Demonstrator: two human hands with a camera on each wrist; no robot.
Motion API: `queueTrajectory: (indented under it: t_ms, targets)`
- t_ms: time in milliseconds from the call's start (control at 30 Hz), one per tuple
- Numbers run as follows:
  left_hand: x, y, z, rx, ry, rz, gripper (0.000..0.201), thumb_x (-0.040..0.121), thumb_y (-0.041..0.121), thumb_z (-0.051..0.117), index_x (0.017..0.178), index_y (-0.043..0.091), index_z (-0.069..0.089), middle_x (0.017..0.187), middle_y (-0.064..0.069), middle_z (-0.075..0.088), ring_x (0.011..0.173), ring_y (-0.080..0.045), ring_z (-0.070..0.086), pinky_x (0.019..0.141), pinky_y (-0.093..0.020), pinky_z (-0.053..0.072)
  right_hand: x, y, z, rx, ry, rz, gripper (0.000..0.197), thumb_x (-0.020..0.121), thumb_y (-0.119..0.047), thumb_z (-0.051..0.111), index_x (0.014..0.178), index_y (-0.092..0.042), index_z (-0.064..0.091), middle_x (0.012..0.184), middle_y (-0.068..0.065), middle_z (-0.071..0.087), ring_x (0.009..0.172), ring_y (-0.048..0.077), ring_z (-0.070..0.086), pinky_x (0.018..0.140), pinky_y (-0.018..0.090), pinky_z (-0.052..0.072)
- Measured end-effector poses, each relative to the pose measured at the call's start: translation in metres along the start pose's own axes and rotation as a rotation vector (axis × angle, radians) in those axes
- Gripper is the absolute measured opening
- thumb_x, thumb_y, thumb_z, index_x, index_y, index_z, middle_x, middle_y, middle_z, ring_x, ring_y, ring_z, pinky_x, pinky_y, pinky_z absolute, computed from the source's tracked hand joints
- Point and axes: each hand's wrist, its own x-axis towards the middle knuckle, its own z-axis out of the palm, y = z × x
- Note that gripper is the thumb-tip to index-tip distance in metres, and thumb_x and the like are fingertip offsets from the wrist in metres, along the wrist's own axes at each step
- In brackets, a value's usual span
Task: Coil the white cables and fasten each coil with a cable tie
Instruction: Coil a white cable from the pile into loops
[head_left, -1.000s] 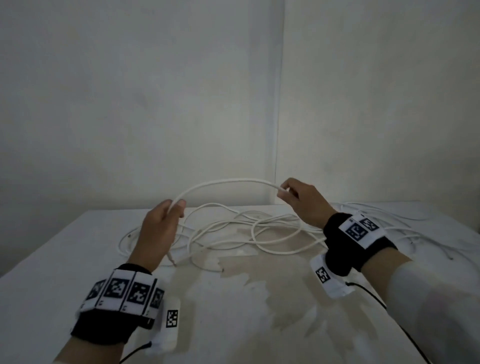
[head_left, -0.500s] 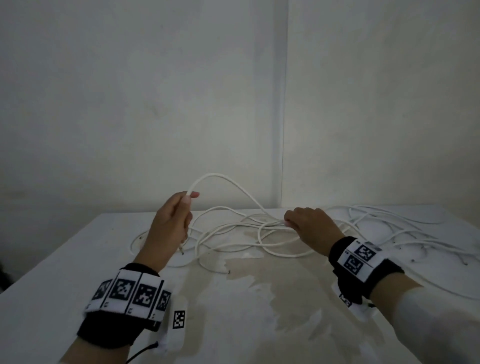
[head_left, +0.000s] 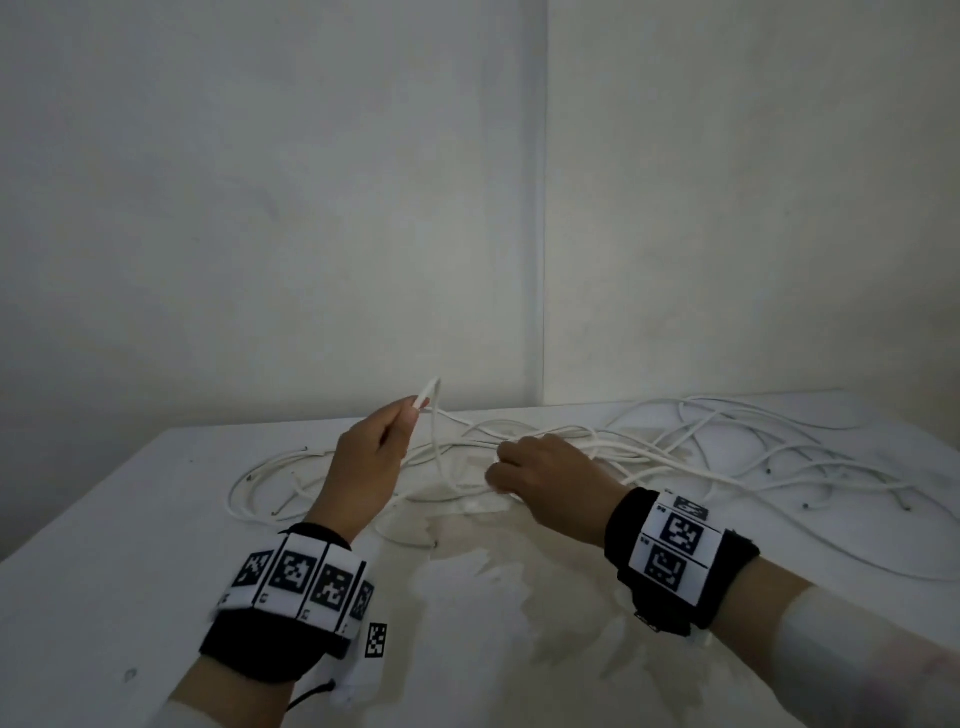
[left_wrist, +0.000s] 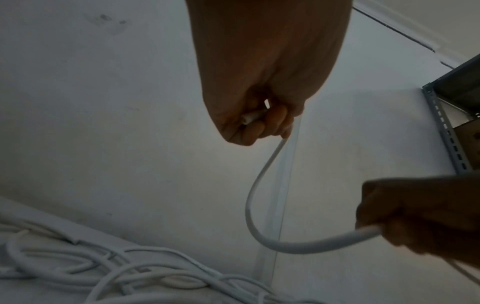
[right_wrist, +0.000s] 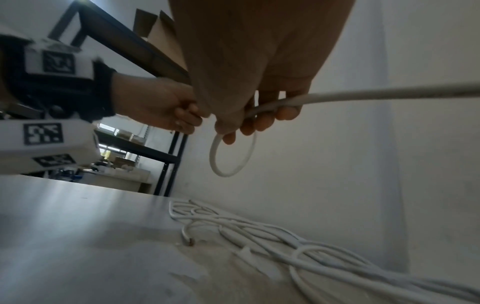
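Several white cables lie tangled on the white table. My left hand is raised above the table and pinches one cable near its end; the left wrist view shows that end between thumb and fingers. From there the cable drops in a short loop to my right hand, whose fingers curl round it just right of the left hand. In the right wrist view the gripped cable runs off to the right and the loop hangs below the fingers.
More loose cable strands spread over the table's right side, with bare ends near the edge. A worn, stained patch marks the table's middle. Walls meet in a corner behind the table. A metal shelf stands to the left.
My right hand has come in toward the left hand along the cable. The wide arch of cable between them has shrunk to a short hanging loop. My left hand keeps its pinch.
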Motion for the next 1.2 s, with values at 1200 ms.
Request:
queueTrajectory:
  t_ms: [1200]
  targets:
    - [0.001,0.028,-0.006,-0.34,-0.193,-0.101,0.026,0.096,0.02,0.042,0.087,0.014,0.067,0.048,0.011,0.045,0.045,0.003,0.039,0.048,-0.007,0.032,0.026,0.012,-0.058,1.1,-0.035,0.551,0.029,0.1,-0.02,0.037,0.092,-0.013,0.064,0.073,-0.003,0.065,0.049,0.009,0.032,0.05,0.017,0.027]
